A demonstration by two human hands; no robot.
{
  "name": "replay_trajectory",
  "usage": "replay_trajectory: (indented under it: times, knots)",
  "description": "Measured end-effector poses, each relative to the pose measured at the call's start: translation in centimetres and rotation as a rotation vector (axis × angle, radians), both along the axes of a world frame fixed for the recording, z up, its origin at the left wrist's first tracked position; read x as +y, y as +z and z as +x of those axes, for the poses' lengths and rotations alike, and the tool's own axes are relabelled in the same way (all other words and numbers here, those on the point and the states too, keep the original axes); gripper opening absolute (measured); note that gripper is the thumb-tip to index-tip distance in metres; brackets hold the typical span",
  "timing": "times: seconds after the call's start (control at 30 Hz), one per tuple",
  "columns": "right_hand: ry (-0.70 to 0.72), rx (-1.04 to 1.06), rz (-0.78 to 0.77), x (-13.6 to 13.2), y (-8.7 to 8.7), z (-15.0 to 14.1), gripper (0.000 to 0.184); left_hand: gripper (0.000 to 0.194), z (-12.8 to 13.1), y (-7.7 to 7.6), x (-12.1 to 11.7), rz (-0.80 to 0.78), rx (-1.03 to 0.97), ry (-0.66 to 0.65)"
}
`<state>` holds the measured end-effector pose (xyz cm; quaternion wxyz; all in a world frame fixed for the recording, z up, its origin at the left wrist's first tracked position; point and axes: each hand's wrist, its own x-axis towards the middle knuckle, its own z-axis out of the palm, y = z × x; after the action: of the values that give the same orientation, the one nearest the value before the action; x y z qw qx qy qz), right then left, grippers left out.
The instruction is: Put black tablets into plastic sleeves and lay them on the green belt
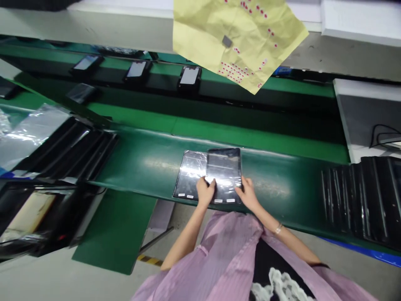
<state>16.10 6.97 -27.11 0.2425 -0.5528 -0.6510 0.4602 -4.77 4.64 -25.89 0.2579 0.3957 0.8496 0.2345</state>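
Two flat black tablet-like panels with a glossy, clear-looking surface lie side by side on the green bench, each with small white labels along its near edge. The right panel (pixel 224 169) slightly overlaps the left panel (pixel 190 171). My left hand (pixel 205 193) is closed on the right panel's left edge, thumb on top, and also lies over the edge of the left panel. At the opposite edge, my right hand (pixel 248 196) grips the same right panel with the thumb on its face. The fingers under the panel are hidden.
A row of black panels (pixel 366 200) stands at the right end of the bench (pixel 147 159); more dark panels (pixel 69 146) lean at the left. Beyond, several devices (pixel 189 77) sit on a black and green line. A yellow sheet with red dots (pixel 200 33) hangs above.
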Motion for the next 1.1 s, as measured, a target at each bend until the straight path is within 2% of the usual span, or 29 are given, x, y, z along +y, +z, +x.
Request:
replay_trajectory:
  times: [0.1,0.17,0.23,0.3,0.4,0.5,0.87,1.0,1.1]
  knots:
    - [0.117,0.055,-0.014,-0.5,-0.1,-7.1,0.064,0.046,-6.8,0.9,-1.3,0.042,0.101,0.101]
    - [0.168,0.076,-0.044,-1.1,-0.5,-10.8,0.063,0.047,-10.2,1.1,-1.7,0.043,0.140,0.117]
    - [0.192,0.076,-0.083,-1.7,-1.0,-13.2,0.062,0.047,-12.4,0.8,-1.8,0.018,0.154,0.099]
    - [0.194,0.062,-0.118,-2.2,-1.6,-14.5,0.062,0.048,-13.6,0.2,-1.6,-0.014,0.156,0.068]
    - [0.179,0.039,-0.148,-2.6,-2.1,-15.1,0.063,0.048,-14.1,-0.7,-1.4,-0.058,0.148,0.036]
    - [0.175,0.031,-0.166,-2.9,-2.0,-15.4,0.064,0.046,-14.4,-0.8,-1.1,-0.116,0.111,0.026]
    - [0.244,0.039,-0.235,-2.5,-1.3,-15.8,0.063,0.059,-14.8,0.9,-0.6,-0.317,0.095,0.065]
    - [0.275,0.062,-0.287,-1.5,-1.2,-15.2,0.070,0.071,-13.6,2.5,0.3,-0.388,0.154,0.082]
    - [0.276,0.102,-0.332,-0.3,-1.2,-13.6,0.057,0.080,-12.6,3.5,1.2,-0.446,0.209,0.092]
